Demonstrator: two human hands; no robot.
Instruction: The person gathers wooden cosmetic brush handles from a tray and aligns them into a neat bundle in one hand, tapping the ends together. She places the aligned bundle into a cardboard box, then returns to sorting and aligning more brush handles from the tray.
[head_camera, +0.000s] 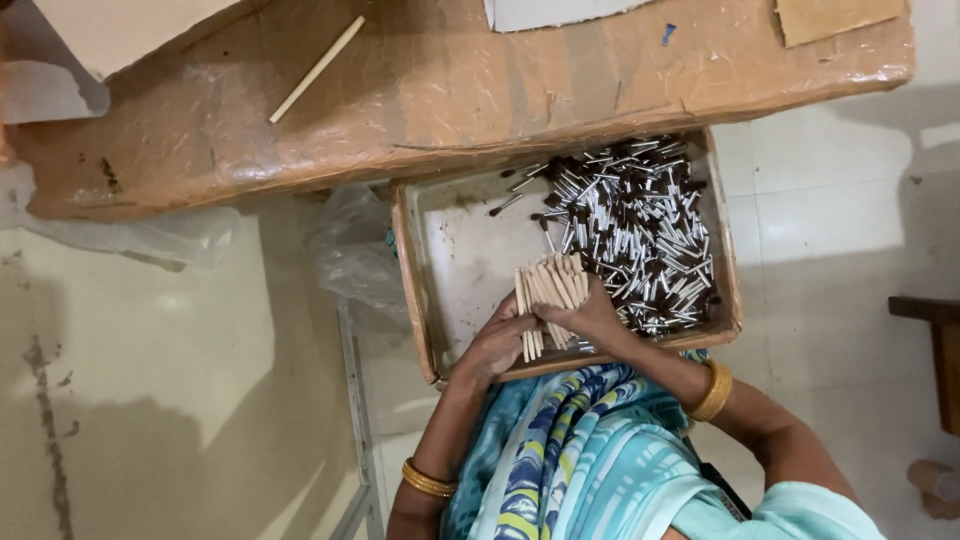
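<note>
Both my hands hold one bundle of pale wooden sticks (548, 290) over a shallow cardboard tray (415, 270) on my lap. My left hand (497, 343) grips the bundle's near end from the left. My right hand (590, 318) clasps it from the right. The sticks fan out away from me. A heap of several small silver and dark brown sticks (640, 225) fills the tray's right half, just beside my right hand. The tray's left half is bare and stained.
A worn brown table (430, 90) wrapped in clear plastic stands beyond the tray, with a single pale stick (318, 68) lying on it. Crumpled clear plastic (350, 245) hangs left of the tray. A dark wooden piece (935, 350) stands at the right on the tiled floor.
</note>
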